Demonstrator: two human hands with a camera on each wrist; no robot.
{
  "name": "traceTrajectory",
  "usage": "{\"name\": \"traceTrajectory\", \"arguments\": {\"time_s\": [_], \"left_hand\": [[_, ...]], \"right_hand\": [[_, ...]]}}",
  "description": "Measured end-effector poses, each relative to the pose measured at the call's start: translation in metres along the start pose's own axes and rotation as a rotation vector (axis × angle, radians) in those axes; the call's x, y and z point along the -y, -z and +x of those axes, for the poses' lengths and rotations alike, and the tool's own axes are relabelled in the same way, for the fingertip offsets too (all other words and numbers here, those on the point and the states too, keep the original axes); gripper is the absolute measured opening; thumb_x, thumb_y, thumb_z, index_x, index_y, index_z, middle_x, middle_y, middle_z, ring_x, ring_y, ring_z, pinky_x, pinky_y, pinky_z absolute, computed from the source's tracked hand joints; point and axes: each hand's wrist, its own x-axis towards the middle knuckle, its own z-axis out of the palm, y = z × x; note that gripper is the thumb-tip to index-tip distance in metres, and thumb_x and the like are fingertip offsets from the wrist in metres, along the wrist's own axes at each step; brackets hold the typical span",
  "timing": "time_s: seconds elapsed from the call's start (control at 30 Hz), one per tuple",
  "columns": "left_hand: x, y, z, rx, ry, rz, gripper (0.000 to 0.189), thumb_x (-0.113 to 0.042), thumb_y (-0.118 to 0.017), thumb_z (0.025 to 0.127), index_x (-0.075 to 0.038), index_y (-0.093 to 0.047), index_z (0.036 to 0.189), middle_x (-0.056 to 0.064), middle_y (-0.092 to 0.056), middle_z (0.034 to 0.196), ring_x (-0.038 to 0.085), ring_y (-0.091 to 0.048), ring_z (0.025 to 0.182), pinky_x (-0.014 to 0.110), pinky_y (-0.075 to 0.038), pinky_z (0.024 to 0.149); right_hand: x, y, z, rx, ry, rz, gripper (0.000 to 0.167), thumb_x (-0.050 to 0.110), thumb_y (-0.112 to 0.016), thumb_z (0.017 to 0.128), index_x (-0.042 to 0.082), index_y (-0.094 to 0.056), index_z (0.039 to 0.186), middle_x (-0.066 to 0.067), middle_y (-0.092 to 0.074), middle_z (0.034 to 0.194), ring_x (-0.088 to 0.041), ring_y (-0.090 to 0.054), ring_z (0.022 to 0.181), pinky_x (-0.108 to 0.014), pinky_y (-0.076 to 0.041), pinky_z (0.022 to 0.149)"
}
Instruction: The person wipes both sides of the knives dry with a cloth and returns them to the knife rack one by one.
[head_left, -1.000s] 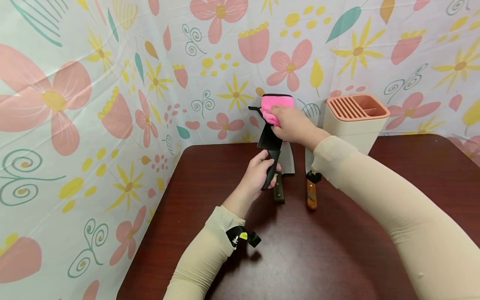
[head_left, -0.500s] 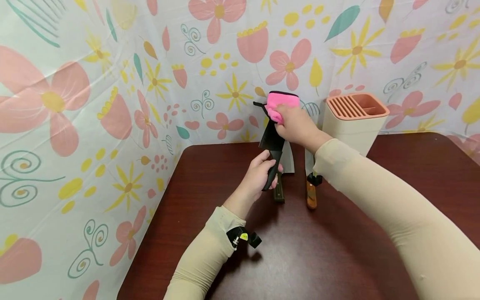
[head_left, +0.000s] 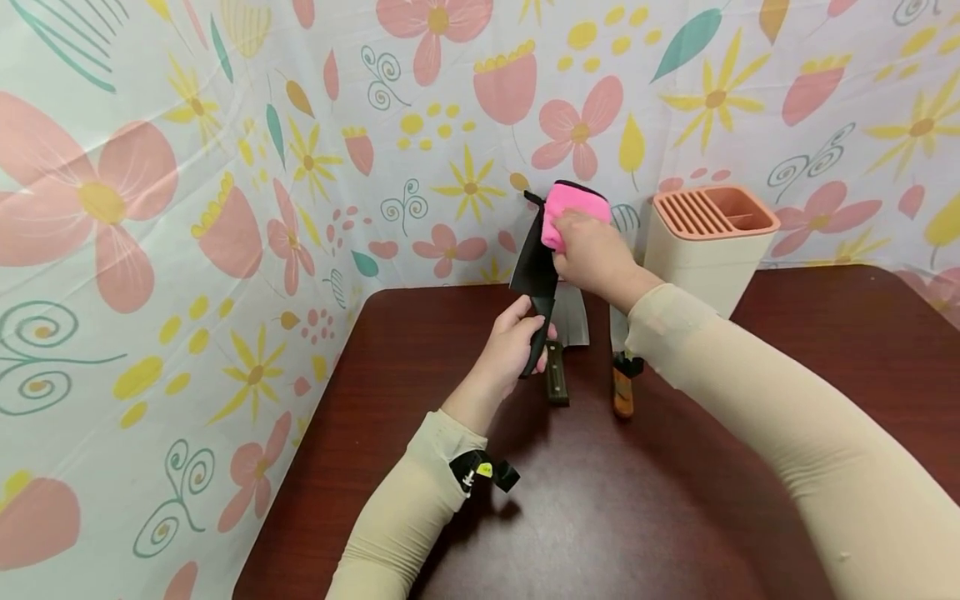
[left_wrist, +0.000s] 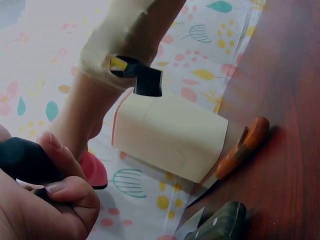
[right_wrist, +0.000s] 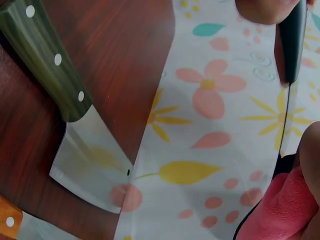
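My left hand (head_left: 510, 346) grips the black handle of a kitchen knife (head_left: 533, 265), its wide dark blade pointing up and away above the table. A folded pink cloth (head_left: 573, 207) with black edging is in my right hand (head_left: 596, 254), pressed around the upper part of that blade. In the right wrist view the blade appears nearly edge-on, running down into the cloth (right_wrist: 280, 210). Beneath the hands lies a cleaver (right_wrist: 92, 155) with a dark wooden handle. To its right is another knife (head_left: 622, 390) with an orange-brown wooden handle, its blade partly hidden by my right forearm.
A cream knife block (head_left: 701, 267) with an orange slotted top stands at the back right, behind my right wrist. The dark red-brown table (head_left: 600, 517) ends at a flower-patterned cloth backdrop (head_left: 442, 167) behind and on the left.
The pink cloth and right hand have shifted right and slightly up along the blade. The knife's blade shows more broadly, and the left hand has moved slightly left. Both other knives lie still.
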Motion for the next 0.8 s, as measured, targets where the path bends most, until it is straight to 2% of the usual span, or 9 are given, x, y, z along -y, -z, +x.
{"name": "traceTrajectory", "arguments": {"time_s": [0.07, 0.17, 0.23, 0.3, 0.5, 0.57, 0.67, 0.77, 0.8], "left_hand": [[0.000, 0.001, 0.001, 0.007, 0.003, 0.004, 0.034, -0.011, -0.039, 0.106, -0.002, -0.047, 0.138, 0.006, -0.056, 0.083, 0.012, -0.047, 0.042, 0.022, -0.041, 0.044], [0.000, 0.000, 0.002, 0.013, 0.015, 0.003, 0.037, -0.012, -0.039, 0.107, -0.005, -0.046, 0.143, 0.005, -0.056, 0.083, 0.012, -0.047, 0.043, 0.022, -0.041, 0.044], [0.001, 0.000, 0.003, 0.011, 0.023, 0.005, 0.038, -0.012, -0.039, 0.107, -0.005, -0.045, 0.143, 0.005, -0.056, 0.084, 0.012, -0.048, 0.043, 0.022, -0.041, 0.044], [0.002, 0.000, 0.003, 0.004, 0.025, 0.011, 0.035, -0.012, -0.039, 0.107, -0.004, -0.047, 0.140, 0.007, -0.056, 0.085, 0.012, -0.048, 0.043, 0.022, -0.040, 0.044], [0.002, 0.000, 0.004, -0.018, -0.001, 0.037, 0.012, -0.011, -0.039, 0.107, -0.005, -0.049, 0.104, 0.010, -0.056, 0.085, 0.013, -0.049, 0.042, 0.023, -0.041, 0.044], [0.002, 0.000, 0.004, -0.024, -0.006, 0.045, 0.013, -0.011, -0.039, 0.107, -0.008, -0.047, 0.097, 0.008, -0.057, 0.084, 0.012, -0.050, 0.042, 0.023, -0.042, 0.045], [0.002, 0.000, 0.003, -0.030, -0.006, 0.045, 0.013, -0.011, -0.040, 0.107, -0.009, -0.046, 0.096, 0.006, -0.057, 0.083, 0.012, -0.049, 0.041, 0.024, -0.042, 0.045], [0.002, 0.001, 0.002, -0.036, -0.004, 0.037, 0.011, -0.010, -0.040, 0.107, -0.006, -0.050, 0.105, 0.005, -0.057, 0.082, 0.013, -0.049, 0.041, 0.024, -0.041, 0.045], [0.003, 0.001, 0.003, -0.038, -0.004, 0.036, 0.012, -0.010, -0.040, 0.107, -0.004, -0.050, 0.109, 0.006, -0.057, 0.082, 0.014, -0.049, 0.041, 0.024, -0.042, 0.045]], "right_hand": [[0.003, 0.001, 0.000, 0.004, 0.028, -0.004, 0.035, 0.012, -0.057, 0.088, -0.004, -0.066, 0.118, -0.024, -0.068, 0.127, -0.038, -0.064, 0.121, -0.055, -0.052, 0.104], [0.008, 0.001, -0.001, 0.011, 0.052, -0.008, 0.011, 0.012, -0.056, 0.086, 0.002, -0.061, 0.088, -0.018, -0.067, 0.100, -0.034, -0.065, 0.092, -0.053, -0.056, 0.085], [0.010, 0.002, -0.002, 0.036, 0.065, -0.008, 0.008, 0.012, -0.056, 0.085, 0.005, -0.054, 0.081, -0.014, -0.063, 0.090, -0.031, -0.058, 0.080, -0.051, -0.053, 0.076], [0.012, 0.003, -0.004, 0.060, 0.085, -0.009, 0.007, 0.012, -0.056, 0.085, 0.006, -0.055, 0.082, -0.012, -0.063, 0.089, -0.028, -0.054, 0.076, -0.047, -0.051, 0.073], [0.018, 0.005, -0.013, 0.082, 0.163, 0.016, 0.004, 0.011, -0.057, 0.083, 0.008, -0.055, 0.085, -0.006, -0.047, 0.073, -0.025, -0.043, 0.068, -0.040, -0.042, 0.067], [0.020, 0.004, -0.016, 0.065, 0.198, 0.035, 0.010, 0.009, -0.058, 0.082, 0.005, -0.060, 0.091, -0.007, -0.051, 0.073, -0.026, -0.049, 0.069, -0.041, -0.045, 0.067], [0.023, 0.002, -0.022, 0.049, 0.238, 0.057, 0.019, 0.009, -0.057, 0.081, 0.003, -0.065, 0.098, -0.012, -0.059, 0.077, -0.030, -0.054, 0.070, -0.044, -0.047, 0.067], [0.025, 0.000, -0.028, 0.030, 0.258, 0.073, 0.038, 0.009, -0.058, 0.080, 0.001, -0.069, 0.115, -0.015, -0.073, 0.094, -0.031, -0.062, 0.074, -0.045, -0.051, 0.067], [0.026, 0.000, -0.030, 0.029, 0.261, 0.080, 0.038, 0.009, -0.058, 0.079, 0.002, -0.070, 0.116, -0.014, -0.073, 0.095, -0.030, -0.061, 0.073, -0.045, -0.049, 0.065]]}}
